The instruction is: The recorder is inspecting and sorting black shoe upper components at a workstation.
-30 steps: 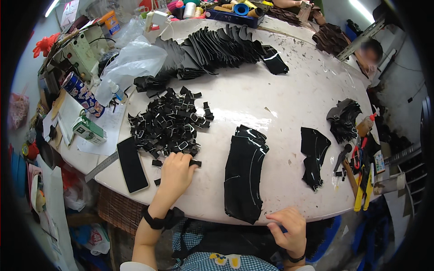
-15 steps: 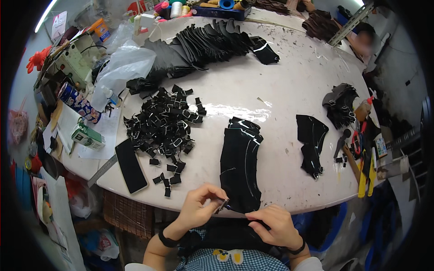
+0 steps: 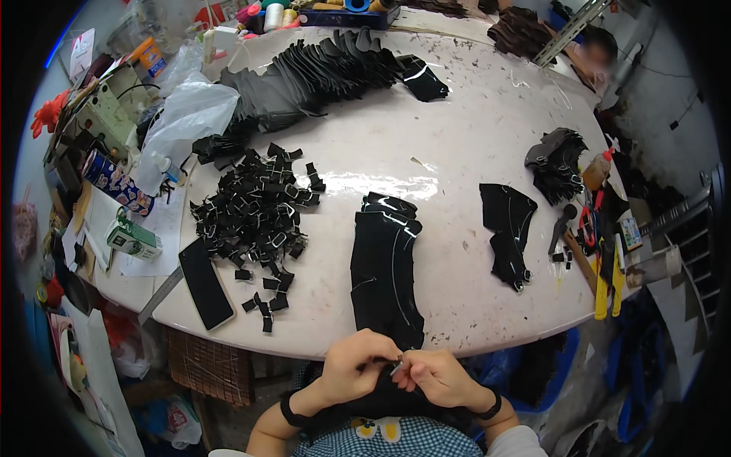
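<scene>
My left hand (image 3: 359, 364) is closed in a pinch at the table's near edge, holding a small buckle tab (image 3: 397, 368) whose metal glints between the fingers. My right hand (image 3: 439, 378) meets it there, its fingertips pinched on the same small piece; most of the piece is hidden. Just beyond the hands, a stack of long black cut panels (image 3: 384, 266) lies on the table, with pale lines along the edges. A heap of black buckle tabs (image 3: 255, 206) with metal frames lies to the left.
The white table (image 3: 449, 251) also bears a phone (image 3: 206, 286), a metal ruler (image 3: 160, 295), a long row of dark pieces (image 3: 312, 80) and a white plastic bag (image 3: 186, 114). To the right are black buckled pieces (image 3: 509, 228), a hammer (image 3: 580, 263) and yellow-handled scissors (image 3: 608, 286).
My hands have come together from either side of the panel stack's near end. My right hand has moved left to the small piece in my left hand. The whole view has shifted slightly.
</scene>
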A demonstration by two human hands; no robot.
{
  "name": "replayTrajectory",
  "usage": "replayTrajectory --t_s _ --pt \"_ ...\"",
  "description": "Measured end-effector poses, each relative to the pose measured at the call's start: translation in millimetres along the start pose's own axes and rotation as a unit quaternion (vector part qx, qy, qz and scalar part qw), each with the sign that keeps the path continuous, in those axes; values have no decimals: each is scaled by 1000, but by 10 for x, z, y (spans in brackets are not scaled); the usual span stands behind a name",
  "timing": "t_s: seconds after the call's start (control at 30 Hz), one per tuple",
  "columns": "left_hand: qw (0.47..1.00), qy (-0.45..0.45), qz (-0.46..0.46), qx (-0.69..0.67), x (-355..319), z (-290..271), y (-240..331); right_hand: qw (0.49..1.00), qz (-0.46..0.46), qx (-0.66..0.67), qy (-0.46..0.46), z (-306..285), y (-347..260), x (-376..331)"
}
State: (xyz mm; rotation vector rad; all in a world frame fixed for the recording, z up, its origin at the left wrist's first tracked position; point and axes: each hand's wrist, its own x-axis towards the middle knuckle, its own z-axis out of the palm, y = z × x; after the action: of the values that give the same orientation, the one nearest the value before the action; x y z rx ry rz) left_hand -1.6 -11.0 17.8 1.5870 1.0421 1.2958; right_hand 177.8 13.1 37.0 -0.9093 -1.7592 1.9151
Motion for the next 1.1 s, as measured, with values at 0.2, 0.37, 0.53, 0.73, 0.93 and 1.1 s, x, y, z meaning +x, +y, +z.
replayTrajectory --t_s 0.2,0.37,0.53,0.73,0.93,1.1 --pt "940 10 262 216 52 -5 8 981 53 149 -110 -19 96 37" --pt "914 6 312 257 59 -57 49 950 1 284 -129 21 224 73" --pt "884 10 361 298 75 -92 72 964 16 259 -59 7 198 5" --pt "879 6 370 302 65 -107 72 988 -10 154 -4 -56 75 -49" --pt "934 -19 290 209 64 -81 57 996 -59 39 59 -72 32 -65" --pt "992 -43 14 -117 -1 -78 143 994 -71 17 79 -61 -4 -57"
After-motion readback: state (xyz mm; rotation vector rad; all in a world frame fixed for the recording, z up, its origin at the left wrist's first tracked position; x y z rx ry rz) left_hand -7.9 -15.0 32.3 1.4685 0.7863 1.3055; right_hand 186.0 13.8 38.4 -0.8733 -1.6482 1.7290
